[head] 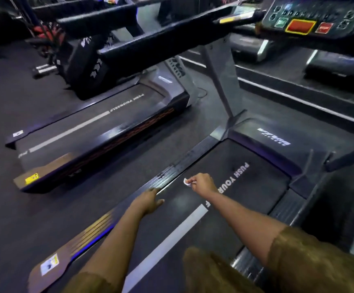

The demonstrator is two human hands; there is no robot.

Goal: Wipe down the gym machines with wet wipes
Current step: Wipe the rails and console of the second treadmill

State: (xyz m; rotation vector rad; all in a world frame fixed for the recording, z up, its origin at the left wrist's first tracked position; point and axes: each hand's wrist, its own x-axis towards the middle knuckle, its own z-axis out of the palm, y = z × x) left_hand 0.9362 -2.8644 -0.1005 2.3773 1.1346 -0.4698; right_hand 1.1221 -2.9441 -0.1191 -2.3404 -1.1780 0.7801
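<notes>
Dim indoor light with a violet-blue cast. A pale glare patch lies on the belt (260, 187); sheen runs along the rail (171, 170). Blur softens the console (311, 20) and the far background. Straight lines bend at the edges.

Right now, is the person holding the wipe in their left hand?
No, the right hand pinches the wipe; the left hand holds nothing, its straight fingers at the treadmill's side rail.

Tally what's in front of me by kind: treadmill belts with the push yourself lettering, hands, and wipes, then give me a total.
Treadmill belts: 2, the near belt and the left belt
Hands: 2, the left hand on the side rail and the right hand
Wipes: 1, the wipe pinched in the right hand
Total: 5
</notes>
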